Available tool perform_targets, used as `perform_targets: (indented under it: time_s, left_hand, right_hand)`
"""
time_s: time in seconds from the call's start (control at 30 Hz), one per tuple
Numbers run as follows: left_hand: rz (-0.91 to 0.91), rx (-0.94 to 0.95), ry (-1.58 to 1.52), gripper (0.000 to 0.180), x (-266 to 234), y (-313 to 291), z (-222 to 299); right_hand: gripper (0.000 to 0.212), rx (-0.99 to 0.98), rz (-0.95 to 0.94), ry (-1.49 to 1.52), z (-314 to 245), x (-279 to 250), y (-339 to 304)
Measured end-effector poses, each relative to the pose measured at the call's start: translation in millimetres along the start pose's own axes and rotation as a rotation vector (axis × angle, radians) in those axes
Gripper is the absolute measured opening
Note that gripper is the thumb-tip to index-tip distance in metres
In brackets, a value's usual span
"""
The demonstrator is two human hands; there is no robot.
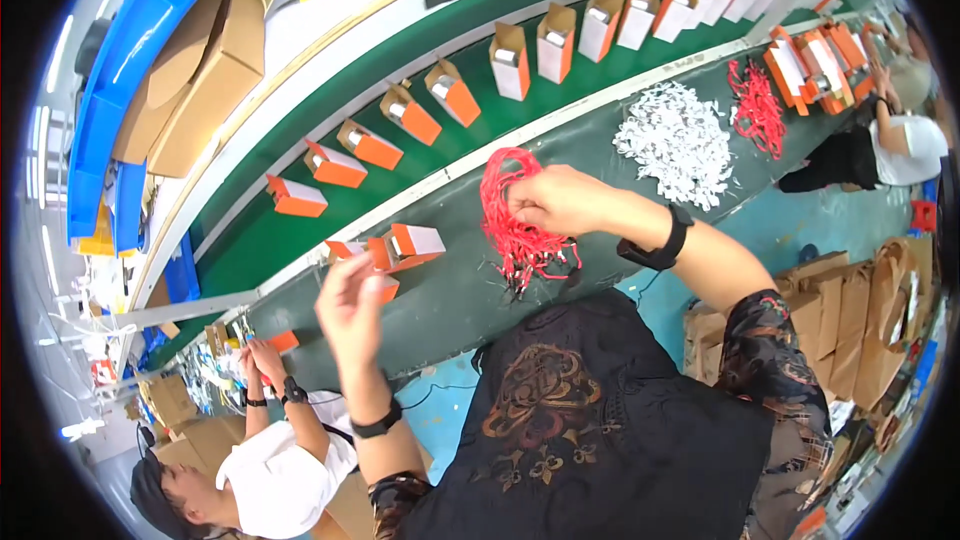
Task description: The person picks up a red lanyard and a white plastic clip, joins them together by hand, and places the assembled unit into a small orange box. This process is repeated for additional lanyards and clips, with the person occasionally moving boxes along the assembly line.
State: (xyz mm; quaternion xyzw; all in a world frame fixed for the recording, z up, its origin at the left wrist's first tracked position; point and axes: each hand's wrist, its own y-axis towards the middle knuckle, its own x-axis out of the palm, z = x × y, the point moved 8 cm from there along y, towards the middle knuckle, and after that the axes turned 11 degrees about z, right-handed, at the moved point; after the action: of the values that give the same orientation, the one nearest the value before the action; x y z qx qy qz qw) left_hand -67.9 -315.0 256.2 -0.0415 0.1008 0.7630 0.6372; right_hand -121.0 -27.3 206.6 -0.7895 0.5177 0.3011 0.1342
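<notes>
My right hand is at a heap of thin red cords with dark tips, its fingers closed on some of the strands. My left hand is raised over the dark green work surface, fingers apart and nothing seen in it. Just beyond that hand, and partly hidden by it, stand a few small orange and white boxes. To the right of the cords lies a large pile of small white pieces, too small to make out. A second heap of red cords is farther right.
Beyond the ledge, a green conveyor belt carries a row of orange and white boxes with open flaps. One co-worker sits at the left, another works by stacked boxes at the far right. Brown cartons stand behind.
</notes>
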Motion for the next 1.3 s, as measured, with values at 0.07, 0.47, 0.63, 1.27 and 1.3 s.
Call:
perform_targets:
  time_s: [0.07,0.47,0.63,1.27,1.3]
  left_hand:
    - [-0.242,0.190,-0.001,0.074,67,8,-1]
    - [-0.747,0.284,0.020,0.029,229,-47,-41]
    - [-1.063,0.027,-0.365,0.024,267,-75,5]
    - [-0.397,0.035,1.112,0.027,136,-75,-55]
    - [-0.376,0.035,1.116,0.027,134,-73,-53]
  right_hand:
    - [0.010,0.005,-0.049,-0.003,-38,-26,2]
    - [0.015,-0.233,-0.094,-0.228,-139,-98,-28]
    - [0.015,-0.153,-0.045,0.125,-108,-108,-43]
    - [0.019,0.490,0.332,-0.721,311,-30,-157]
    - [0.018,0.518,0.243,-0.813,323,-31,-156]
